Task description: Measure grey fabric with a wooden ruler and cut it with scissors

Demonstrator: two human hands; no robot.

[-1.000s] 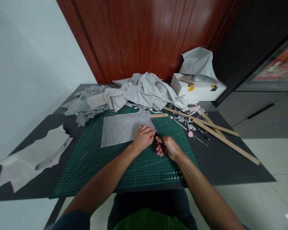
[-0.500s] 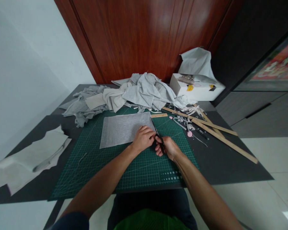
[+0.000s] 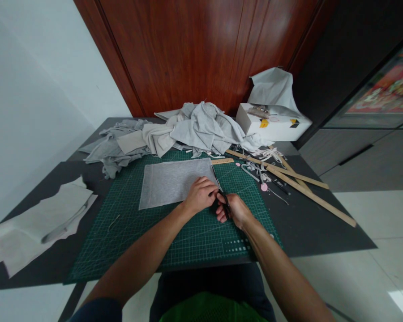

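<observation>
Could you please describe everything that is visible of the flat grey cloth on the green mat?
The grey cloth is a roughly rectangular piece, mottled light grey with a paler strip along its left side; it looks thin and soft. It lies spread out, slightly turned on the green mat. The left hand rests on its near right part, hiding that corner. The scissors, held by the right hand, reach along its right edge. A short ruler lies by its far right corner.

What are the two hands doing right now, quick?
Left hand: pressed down on the gray cloth, fingers bent.
Right hand: closed around the handles of the black scissors.
</observation>
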